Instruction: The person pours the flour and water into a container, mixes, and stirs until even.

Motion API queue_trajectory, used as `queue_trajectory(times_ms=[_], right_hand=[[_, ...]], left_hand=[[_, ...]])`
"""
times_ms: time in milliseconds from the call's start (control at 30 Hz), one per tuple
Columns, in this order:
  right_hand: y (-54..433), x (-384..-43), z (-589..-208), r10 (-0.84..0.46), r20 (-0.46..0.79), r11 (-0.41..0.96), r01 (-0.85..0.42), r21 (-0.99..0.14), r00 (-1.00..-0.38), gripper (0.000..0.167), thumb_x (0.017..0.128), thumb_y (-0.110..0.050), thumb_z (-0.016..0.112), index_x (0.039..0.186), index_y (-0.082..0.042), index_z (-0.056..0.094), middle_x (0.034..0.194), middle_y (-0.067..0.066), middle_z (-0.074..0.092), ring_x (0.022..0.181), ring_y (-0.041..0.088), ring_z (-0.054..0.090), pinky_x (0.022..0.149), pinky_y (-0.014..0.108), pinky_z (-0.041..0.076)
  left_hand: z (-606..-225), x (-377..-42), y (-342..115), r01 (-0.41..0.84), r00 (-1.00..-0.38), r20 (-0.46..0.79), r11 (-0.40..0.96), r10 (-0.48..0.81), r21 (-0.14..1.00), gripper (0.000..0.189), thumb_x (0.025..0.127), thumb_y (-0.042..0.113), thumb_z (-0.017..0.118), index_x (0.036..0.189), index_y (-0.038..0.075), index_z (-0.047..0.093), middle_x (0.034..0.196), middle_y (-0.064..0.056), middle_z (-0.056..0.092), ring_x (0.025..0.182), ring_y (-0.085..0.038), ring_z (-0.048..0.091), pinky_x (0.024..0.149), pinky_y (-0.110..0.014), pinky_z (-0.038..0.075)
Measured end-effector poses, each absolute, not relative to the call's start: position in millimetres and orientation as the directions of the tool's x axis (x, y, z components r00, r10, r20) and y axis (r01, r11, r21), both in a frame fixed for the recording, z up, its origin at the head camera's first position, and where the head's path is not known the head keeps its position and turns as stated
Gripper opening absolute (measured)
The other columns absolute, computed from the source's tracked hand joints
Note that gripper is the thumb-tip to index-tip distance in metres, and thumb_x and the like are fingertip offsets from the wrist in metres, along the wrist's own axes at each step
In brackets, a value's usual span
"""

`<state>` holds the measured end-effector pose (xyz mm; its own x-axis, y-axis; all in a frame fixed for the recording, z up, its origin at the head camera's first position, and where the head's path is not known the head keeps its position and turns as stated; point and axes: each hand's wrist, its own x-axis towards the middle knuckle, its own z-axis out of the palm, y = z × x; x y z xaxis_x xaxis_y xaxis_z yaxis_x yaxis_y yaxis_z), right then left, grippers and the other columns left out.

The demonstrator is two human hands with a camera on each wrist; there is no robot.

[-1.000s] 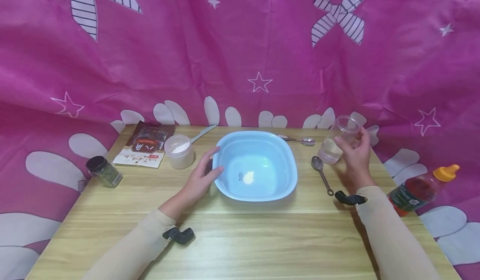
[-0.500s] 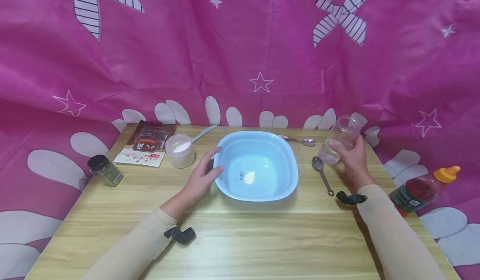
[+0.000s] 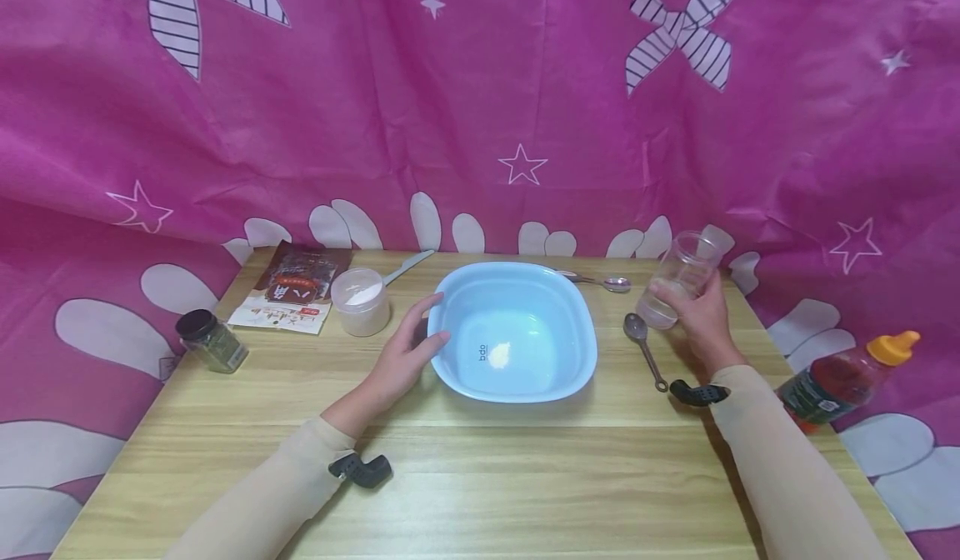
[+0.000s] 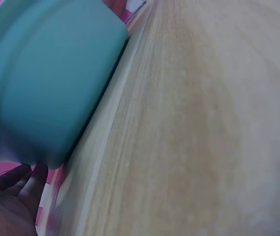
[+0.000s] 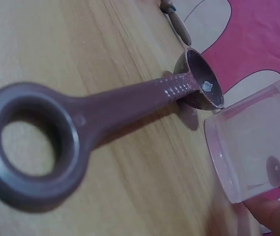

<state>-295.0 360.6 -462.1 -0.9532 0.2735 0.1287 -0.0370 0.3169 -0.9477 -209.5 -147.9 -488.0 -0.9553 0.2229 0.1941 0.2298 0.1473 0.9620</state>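
Observation:
A light blue basin [image 3: 517,377] stands mid-table with a patch of pale powder [image 3: 498,355] on its floor. My left hand [image 3: 393,364] rests against its left side, thumb and fingertips at the rim. In the left wrist view the fingers [image 4: 34,184] lie fairly straight against the basin's outer wall [image 4: 51,83]. At the right, my right hand [image 3: 701,314] grips a clear plastic cup [image 3: 678,272] with some clear liquid low in it. Whether the cup's base touches the table is unclear. A dark measuring spoon [image 3: 642,349] lies close to the cup.
Left of the basin stand a tub of white powder [image 3: 363,310], a brown-and-white packet [image 3: 292,289] and a dark-lidded jar [image 3: 212,342]. Behind lie a knife [image 3: 407,267] and a metal spoon [image 3: 611,283]. A red sauce bottle [image 3: 832,385] stands by the right forearm. A pink curtain hangs behind.
The fingers of my right hand have shifted a little lower on the cup. My left hand and the basin stay in place.

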Motion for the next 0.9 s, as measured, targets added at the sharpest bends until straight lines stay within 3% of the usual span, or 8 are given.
queue_trajectory(times_ms=[500,767,900], right_hand=[[349.1,-285.2,-454.6,0.298,0.124,0.29,-0.034,-0.957,-0.946,0.093,0.094,-0.039,0.092,0.168,-0.036,0.035,0.168,0.006,0.045,0.152,0.026,0.043,0.133,0.051,0.032],[333.2,-277.7,-438.3,0.216,0.155,0.283,-0.09,-0.955,-0.964,0.093,0.094,-0.04,0.092,0.167,-0.04,0.036,0.167,0.002,0.045,0.152,0.025,0.045,0.129,0.051,0.04],[322.4,-272.9,-431.1,0.213,0.117,0.217,-0.07,-0.974,-0.97,0.096,0.093,-0.039,0.094,0.168,-0.042,0.035,0.168,0.001,0.045,0.152,0.027,0.046,0.129,0.054,0.04]], left_hand=[[-489.4,-209.4,-147.3,0.244,-0.954,0.207,0.161,0.218,0.956,0.066,0.112,0.026,0.065,0.173,0.023,0.038,0.171,-0.022,0.046,0.155,-0.042,0.05,0.126,-0.06,0.041],[-487.7,-208.3,-146.9,0.24,-0.955,0.205,0.152,0.212,0.959,0.067,0.111,0.025,0.066,0.172,0.024,0.039,0.169,-0.023,0.048,0.153,-0.043,0.051,0.124,-0.06,0.044],[-488.1,-208.7,-147.3,0.247,-0.953,0.212,0.15,0.217,0.957,0.067,0.111,0.025,0.066,0.172,0.023,0.039,0.171,-0.023,0.046,0.154,-0.044,0.05,0.124,-0.06,0.044]])
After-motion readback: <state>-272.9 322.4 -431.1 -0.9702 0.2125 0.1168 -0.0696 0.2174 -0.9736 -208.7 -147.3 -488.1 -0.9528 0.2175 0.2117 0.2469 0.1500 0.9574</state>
